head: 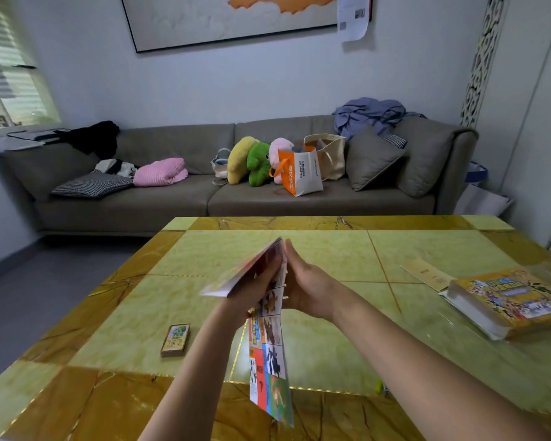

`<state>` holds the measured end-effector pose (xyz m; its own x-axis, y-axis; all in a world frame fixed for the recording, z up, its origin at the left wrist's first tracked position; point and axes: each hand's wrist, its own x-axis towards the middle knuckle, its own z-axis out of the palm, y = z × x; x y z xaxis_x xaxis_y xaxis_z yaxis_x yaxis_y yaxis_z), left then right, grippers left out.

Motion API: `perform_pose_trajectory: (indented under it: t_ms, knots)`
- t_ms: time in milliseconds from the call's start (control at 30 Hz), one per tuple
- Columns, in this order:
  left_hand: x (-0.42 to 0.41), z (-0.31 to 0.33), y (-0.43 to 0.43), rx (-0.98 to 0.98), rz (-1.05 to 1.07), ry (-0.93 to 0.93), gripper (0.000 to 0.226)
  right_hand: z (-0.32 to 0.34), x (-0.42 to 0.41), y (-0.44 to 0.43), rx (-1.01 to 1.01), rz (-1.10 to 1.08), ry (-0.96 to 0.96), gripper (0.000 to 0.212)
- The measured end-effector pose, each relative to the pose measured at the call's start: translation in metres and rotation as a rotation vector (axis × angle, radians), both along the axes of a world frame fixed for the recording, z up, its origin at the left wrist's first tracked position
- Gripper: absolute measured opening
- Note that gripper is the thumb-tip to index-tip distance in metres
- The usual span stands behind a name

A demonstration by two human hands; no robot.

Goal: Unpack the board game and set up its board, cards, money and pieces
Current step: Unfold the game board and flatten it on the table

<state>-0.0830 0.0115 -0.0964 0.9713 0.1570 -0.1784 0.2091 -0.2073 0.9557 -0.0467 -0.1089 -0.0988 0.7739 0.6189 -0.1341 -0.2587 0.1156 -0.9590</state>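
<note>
A folded game board [269, 351] with colourful printed squares is held up above the middle of the table, partly unfolded, one panel hanging down toward me. My left hand [252, 291] holds its upper folded panel from the left. My right hand [303, 281] lies flat with straight fingers against the board's right side. A small deck of cards [175, 340] with a green picture on top lies on the table to the left. The yellow game box [512, 302], in clear plastic wrap, sits at the table's right edge.
The yellow marble table [331, 249] has a cardboard strip [427, 275] lying beside the box. Behind it stands a grey sofa [172, 202] with cushions, plush toys, bags and clothes. Grey floor lies to the left.
</note>
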Motion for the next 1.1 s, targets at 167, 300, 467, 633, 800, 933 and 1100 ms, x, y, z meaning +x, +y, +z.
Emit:
perform_pose_trajectory:
  t_ms: [167,300,467,633,800,933,1100]
  knots:
    - [0.003,-0.005,0.004,0.195,0.087,-0.192,0.045,-0.009,0.004,0.005,-0.006,0.008,0.048,0.075]
    - [0.008,-0.009,0.014,0.336,0.067,-0.203,0.107,-0.012,0.008,0.005,-0.064,-0.006,0.026,0.070]
    - [0.010,-0.002,0.015,0.285,-0.120,-0.204,0.101,-0.019,0.012,0.001,-0.121,0.062,-0.037,0.068]
    - [0.010,0.000,0.017,0.074,-0.116,-0.233,0.066,-0.011,0.007,-0.004,-0.219,0.067,-0.229,0.060]
    - [0.007,0.008,0.024,0.042,-0.145,-0.230,0.053,-0.008,0.005,-0.006,-0.207,0.075,-0.324,0.060]
    - [0.006,0.014,0.028,0.001,-0.173,-0.207,0.065,0.003,0.001,-0.008,-0.240,0.050,-0.373,0.090]
    - [0.005,0.018,0.026,-0.075,-0.173,-0.191,0.057,0.006,0.004,-0.006,-0.287,0.037,-0.400,0.093]
